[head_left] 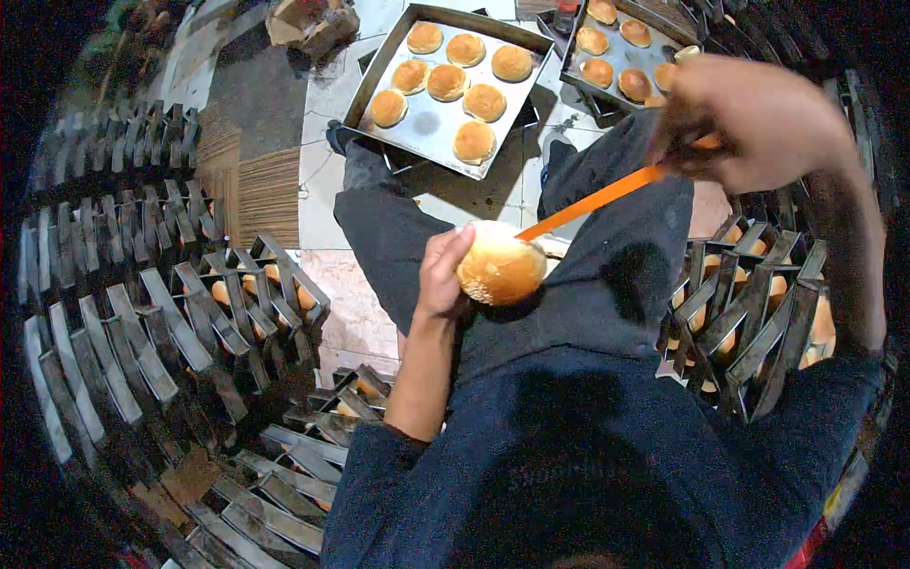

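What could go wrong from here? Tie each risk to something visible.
The right hand holds an orange strip-like tool whose tip seems to meet the bun; a slip might carry it toward the left hand gripping that bun. The bun is held over the dark trousers, so a loosened grip could drop it there. A shoe sits close beside the tray of eight buns, so a shifted foot might jolt it.

The blurred right hand point(754, 119) partly hides the orange tool point(592, 201).

Pale floor tiling point(320, 163) stretches beside the cardboard box point(311, 27)! Down-left of that box, a dark floor patch point(261, 109); farther down-left, striped brown flooring point(272, 194).
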The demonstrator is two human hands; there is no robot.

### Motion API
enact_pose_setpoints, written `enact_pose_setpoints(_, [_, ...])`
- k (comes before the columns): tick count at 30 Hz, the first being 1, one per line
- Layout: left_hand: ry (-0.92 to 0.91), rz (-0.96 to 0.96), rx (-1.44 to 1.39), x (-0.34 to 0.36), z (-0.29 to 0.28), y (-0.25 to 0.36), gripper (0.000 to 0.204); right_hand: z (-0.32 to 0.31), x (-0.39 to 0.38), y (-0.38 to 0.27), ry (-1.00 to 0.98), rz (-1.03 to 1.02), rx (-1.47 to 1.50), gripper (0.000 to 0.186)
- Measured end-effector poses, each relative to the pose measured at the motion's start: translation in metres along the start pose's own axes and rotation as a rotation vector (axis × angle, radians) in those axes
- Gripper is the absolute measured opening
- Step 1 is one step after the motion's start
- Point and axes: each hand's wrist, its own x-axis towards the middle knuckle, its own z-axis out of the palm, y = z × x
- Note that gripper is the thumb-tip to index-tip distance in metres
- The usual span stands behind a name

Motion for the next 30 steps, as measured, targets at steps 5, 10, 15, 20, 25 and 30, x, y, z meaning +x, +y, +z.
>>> enact_pose_setpoints(5, [0.104,0.108,-0.069,0.001,0.018,0.010,0.037,-0.012,0.002,-0.023,0.135,-0.129,-0.083,0.009])
enact_pose_setpoints(10, [0.261,0.137,-0.289,-0.001,0.009,0.014,0.037,-0.015,-0.016,-0.025,0.338,0.039,0.101,0.013])
enact_pose_setpoints(15, [0.164,0.130,-0.286,0.012,-0.001,-0.001,0.043,0.003,0.014,-0.038,0.144,0.034,-0.071,0.014])
enact_pose_setpoints(20, [0.250,0.141,-0.504,0.002,-0.004,0.020,0.043,-0.014,-0.001,-0.033,0.171,0.159,0.120,0.013])
enact_pose_setpoints(25, [0.350,0.162,-0.546,0.019,-0.002,0.013,0.043,0.009,0.023,-0.047,0.220,-0.001,-0.091,0.018])
enact_pose_setpoints(30, [0.358,0.214,-0.627,0.015,-0.013,0.023,0.042,0.008,0.019,-0.035,0.284,0.017,-0.012,0.024])
